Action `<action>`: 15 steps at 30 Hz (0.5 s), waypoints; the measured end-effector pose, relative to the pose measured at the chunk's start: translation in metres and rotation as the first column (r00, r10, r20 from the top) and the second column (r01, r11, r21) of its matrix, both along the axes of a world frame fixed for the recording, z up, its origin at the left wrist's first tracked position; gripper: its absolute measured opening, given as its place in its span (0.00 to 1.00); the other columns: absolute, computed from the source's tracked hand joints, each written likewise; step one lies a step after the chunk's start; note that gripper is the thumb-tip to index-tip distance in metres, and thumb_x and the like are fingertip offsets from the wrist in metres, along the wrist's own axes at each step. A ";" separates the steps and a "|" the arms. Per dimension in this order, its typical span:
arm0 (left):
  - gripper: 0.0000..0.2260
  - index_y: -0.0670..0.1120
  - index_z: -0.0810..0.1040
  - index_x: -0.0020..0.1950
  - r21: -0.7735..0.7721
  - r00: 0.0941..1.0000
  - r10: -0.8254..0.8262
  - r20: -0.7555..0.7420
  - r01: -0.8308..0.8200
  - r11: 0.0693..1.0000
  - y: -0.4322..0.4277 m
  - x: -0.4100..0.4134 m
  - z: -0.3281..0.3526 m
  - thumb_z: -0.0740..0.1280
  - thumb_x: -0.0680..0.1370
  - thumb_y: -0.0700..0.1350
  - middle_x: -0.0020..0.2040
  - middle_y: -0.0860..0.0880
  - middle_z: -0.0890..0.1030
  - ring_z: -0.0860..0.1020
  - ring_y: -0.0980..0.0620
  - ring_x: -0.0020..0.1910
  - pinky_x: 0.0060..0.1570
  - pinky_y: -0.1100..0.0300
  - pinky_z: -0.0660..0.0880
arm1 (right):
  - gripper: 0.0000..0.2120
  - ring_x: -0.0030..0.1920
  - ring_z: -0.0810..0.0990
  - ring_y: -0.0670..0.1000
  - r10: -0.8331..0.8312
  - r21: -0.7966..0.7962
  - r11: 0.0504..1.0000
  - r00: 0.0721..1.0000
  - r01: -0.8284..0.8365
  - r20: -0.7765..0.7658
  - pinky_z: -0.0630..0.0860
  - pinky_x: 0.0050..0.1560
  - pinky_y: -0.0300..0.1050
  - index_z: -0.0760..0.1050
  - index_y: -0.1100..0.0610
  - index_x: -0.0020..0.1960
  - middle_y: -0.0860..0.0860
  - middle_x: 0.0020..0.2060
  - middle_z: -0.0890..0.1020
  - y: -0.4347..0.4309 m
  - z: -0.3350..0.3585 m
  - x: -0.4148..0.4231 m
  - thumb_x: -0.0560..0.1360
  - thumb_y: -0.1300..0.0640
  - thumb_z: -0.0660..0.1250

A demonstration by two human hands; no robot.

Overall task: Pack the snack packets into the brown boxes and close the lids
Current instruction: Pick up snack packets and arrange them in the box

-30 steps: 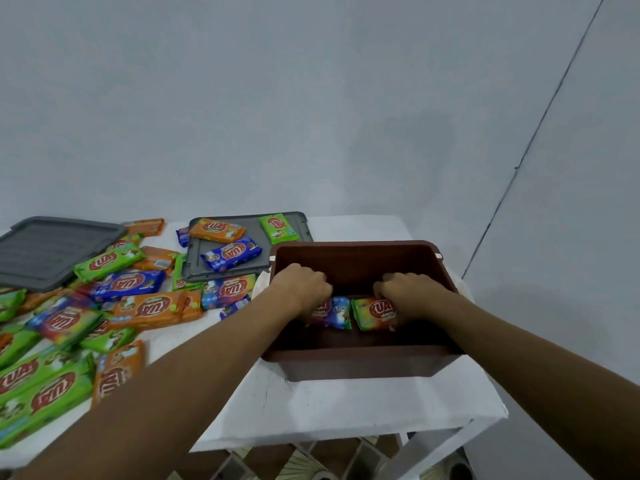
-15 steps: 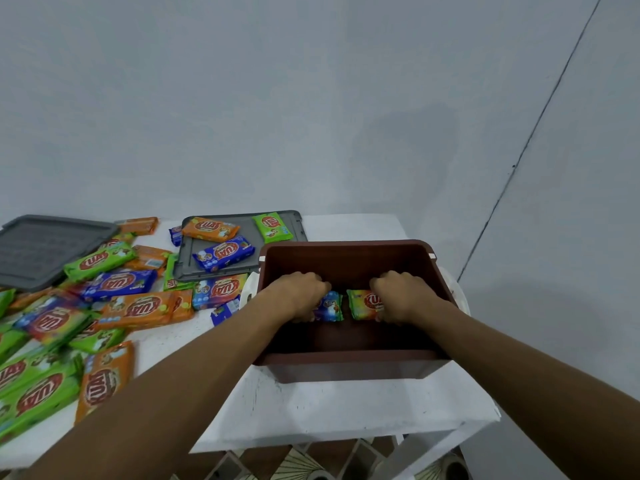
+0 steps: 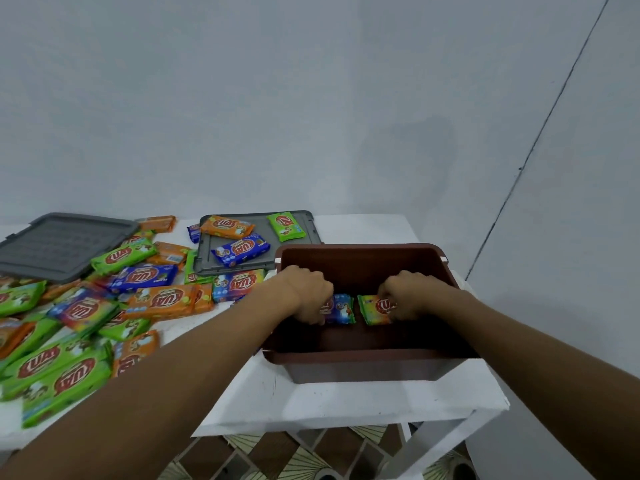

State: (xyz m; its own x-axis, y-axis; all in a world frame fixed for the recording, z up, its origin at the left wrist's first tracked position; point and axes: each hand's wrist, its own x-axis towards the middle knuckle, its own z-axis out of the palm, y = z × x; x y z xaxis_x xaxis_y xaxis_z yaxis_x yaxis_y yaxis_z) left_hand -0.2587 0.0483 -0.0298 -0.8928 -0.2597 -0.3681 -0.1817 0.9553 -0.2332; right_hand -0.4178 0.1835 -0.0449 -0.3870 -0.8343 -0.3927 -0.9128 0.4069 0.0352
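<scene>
I see both hands down inside the brown box [image 3: 363, 363], which sits lower centre of the frame on the white tabletop [image 3: 311, 400]. The left hand [image 3: 306, 294] has its fingers curled onto a blue packet [image 3: 341, 308]. The right hand [image 3: 410, 294] is curled onto a green packet [image 3: 372, 311]. The two packets lie end to end with their long axes running left-right and their inner ends just beside each other. Loose packets [image 3: 159, 301] spread across the left, some on a grey lid [image 3: 261, 225].

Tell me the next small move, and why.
Probably release both and reach for more: the left hand grips a blue snack packet, the right hand a green packet, both low inside the brown plastic box; loose packets cover the white table.
</scene>
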 end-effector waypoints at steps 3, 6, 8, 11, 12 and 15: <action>0.15 0.48 0.78 0.57 0.000 0.959 -0.090 -0.269 0.094 0.996 -0.017 0.021 0.000 0.63 0.78 0.57 0.56 0.49 0.78 0.76 0.48 0.56 0.61 0.49 0.68 | 0.18 0.58 0.76 0.53 -0.006 -0.155 0.988 1.000 0.007 0.004 0.75 0.55 0.50 0.72 0.45 0.65 0.49 0.60 0.76 -0.007 0.012 0.007 0.76 0.54 0.66; 0.17 0.46 0.78 0.61 0.126 0.788 -0.036 -0.615 0.143 0.982 -0.038 0.055 -0.003 0.60 0.80 0.55 0.60 0.48 0.77 0.73 0.50 0.60 0.63 0.51 0.69 | 0.12 0.52 0.78 0.50 0.004 -0.355 0.935 1.000 0.004 0.023 0.76 0.51 0.50 0.75 0.45 0.60 0.45 0.53 0.79 -0.018 0.020 0.024 0.78 0.53 0.64; 0.20 0.46 0.75 0.65 0.162 0.743 0.015 -0.669 0.126 0.979 -0.055 0.083 -0.007 0.57 0.80 0.55 0.62 0.48 0.75 0.72 0.50 0.61 0.60 0.53 0.71 | 0.10 0.49 0.78 0.48 0.040 -0.484 0.875 0.998 -0.016 0.040 0.78 0.49 0.52 0.76 0.45 0.56 0.44 0.49 0.81 -0.027 0.024 0.039 0.77 0.54 0.63; 0.16 0.48 0.73 0.66 0.200 0.800 0.133 -0.585 -0.017 0.980 -0.089 0.136 -0.021 0.60 0.81 0.53 0.62 0.51 0.73 0.72 0.51 0.60 0.55 0.55 0.73 | 0.08 0.46 0.78 0.47 0.112 -0.636 0.769 0.993 -0.064 0.036 0.77 0.47 0.48 0.78 0.48 0.53 0.45 0.47 0.81 -0.050 0.028 0.072 0.76 0.56 0.65; 0.16 0.48 0.73 0.66 0.188 0.823 0.157 -0.546 -0.062 0.980 -0.100 0.152 -0.026 0.61 0.80 0.52 0.63 0.50 0.73 0.73 0.51 0.60 0.55 0.55 0.74 | 0.07 0.46 0.77 0.48 0.132 -0.675 0.734 0.991 -0.075 0.033 0.76 0.46 0.48 0.79 0.49 0.52 0.46 0.47 0.81 -0.058 0.030 0.083 0.76 0.57 0.66; 0.17 0.49 0.72 0.68 0.192 0.852 0.253 -0.459 -0.183 0.964 -0.130 0.205 -0.039 0.64 0.79 0.49 0.65 0.49 0.71 0.72 0.50 0.61 0.55 0.53 0.74 | 0.06 0.48 0.77 0.49 0.201 -0.727 0.673 0.979 -0.131 0.010 0.76 0.47 0.49 0.79 0.51 0.50 0.47 0.47 0.80 -0.089 0.032 0.125 0.75 0.57 0.65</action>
